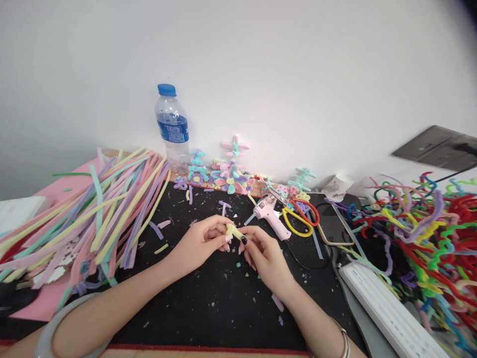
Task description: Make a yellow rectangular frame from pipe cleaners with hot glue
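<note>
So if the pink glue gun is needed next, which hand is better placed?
Likely the right hand: the pink glue gun lies just beyond it, while the left hand is farther away. Both hands hold the small yellow piece, so the right would have to let go.

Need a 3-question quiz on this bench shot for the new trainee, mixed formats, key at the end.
1. What colour is the fuzzy piece held between the left hand and the right hand?
2. True or false: the plastic bottle has a red cap.
3. Fill in: beside the pink glue gun lies a pair of ____ with one red and one yellow handle.

Key:
1. Pale yellow.
2. False; the bottle cap is blue.
3. Scissors.
</note>
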Motion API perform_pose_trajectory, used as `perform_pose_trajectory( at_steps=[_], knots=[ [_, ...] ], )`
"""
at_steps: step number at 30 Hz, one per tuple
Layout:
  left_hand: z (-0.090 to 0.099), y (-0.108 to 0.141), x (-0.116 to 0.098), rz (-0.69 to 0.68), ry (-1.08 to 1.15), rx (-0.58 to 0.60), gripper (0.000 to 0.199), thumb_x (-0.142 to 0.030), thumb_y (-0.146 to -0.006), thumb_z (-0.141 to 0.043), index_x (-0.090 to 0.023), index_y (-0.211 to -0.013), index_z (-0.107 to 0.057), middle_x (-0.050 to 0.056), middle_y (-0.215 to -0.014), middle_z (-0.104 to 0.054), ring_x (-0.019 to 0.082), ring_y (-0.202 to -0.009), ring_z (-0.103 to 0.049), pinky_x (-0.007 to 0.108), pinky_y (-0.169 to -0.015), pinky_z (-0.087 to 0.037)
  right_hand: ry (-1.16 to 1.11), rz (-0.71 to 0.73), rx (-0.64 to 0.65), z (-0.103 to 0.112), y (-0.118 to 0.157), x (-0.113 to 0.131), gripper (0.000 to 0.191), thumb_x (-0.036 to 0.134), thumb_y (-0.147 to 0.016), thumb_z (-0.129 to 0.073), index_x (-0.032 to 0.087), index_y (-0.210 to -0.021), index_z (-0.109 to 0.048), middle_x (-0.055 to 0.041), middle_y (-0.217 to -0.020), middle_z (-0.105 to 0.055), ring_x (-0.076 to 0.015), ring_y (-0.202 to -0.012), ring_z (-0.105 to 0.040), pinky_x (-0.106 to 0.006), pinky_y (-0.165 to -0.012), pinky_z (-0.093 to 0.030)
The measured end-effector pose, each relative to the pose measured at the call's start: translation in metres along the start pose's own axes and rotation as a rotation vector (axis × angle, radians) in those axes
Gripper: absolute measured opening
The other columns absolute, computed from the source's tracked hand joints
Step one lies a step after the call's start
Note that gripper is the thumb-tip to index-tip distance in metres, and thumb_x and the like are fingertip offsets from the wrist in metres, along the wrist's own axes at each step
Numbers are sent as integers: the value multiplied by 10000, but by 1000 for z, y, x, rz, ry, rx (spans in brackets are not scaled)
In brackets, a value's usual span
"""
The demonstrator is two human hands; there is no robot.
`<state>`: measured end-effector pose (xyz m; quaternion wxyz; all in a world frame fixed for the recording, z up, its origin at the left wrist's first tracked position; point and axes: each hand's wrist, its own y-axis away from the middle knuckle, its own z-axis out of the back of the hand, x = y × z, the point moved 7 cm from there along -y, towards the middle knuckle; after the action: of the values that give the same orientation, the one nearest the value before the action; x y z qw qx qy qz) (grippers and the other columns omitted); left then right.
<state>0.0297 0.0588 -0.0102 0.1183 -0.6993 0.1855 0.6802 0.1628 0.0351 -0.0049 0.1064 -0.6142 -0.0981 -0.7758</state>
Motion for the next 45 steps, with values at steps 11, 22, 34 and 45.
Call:
perform_pose_trajectory(
  at_steps=[11, 22, 34, 45],
  knots=[
    [6, -1, -5, 21, -39, -20, 319, -229, -791, -597, -143, -1097, -614, 41, -862, -675, 141, -682, -627, 287, -684, -532, -151, -71, -57, 6, -4, -3, 191, 310, -873, -486, 162, -963, -567, 31, -643, -522, -48, -421, -382, -187, -387, -287],
    [4, 3, -2, -19, -22, -64, 332, -236, -797, -597, -161, -1118, -564, 30, -797, -692, 157, -666, -650, 307, -696, -541, -116, -37, -62, 1, 0, 1, 200, 291, -864, -487, 172, -1016, -539, -5, -716, -614, -76, -467, -470, -213, -450, -391],
    [13, 1, -8, -19, -107, -130, 246, -242, -799, -588, -142, -997, -695, 46, -789, -717, 163, -679, -662, 288, -687, -557, -178, -82, -45, 3, -2, 2, 176, 284, -843, -515, 164, -965, -552, 8, -665, -610, -70, -430, -460, -207, -423, -359],
    [6, 0, 0, 36, -3, -51, 297, -205, -770, -610, -136, -1059, -620, 53, -840, -710, 165, -698, -664, 303, -689, -553, -88, -50, -46, 5, -1, -1, 182, 268, -845, -503, 170, -982, -570, -8, -684, -635, -81, -445, -472, -215, -438, -387]
  ],
)
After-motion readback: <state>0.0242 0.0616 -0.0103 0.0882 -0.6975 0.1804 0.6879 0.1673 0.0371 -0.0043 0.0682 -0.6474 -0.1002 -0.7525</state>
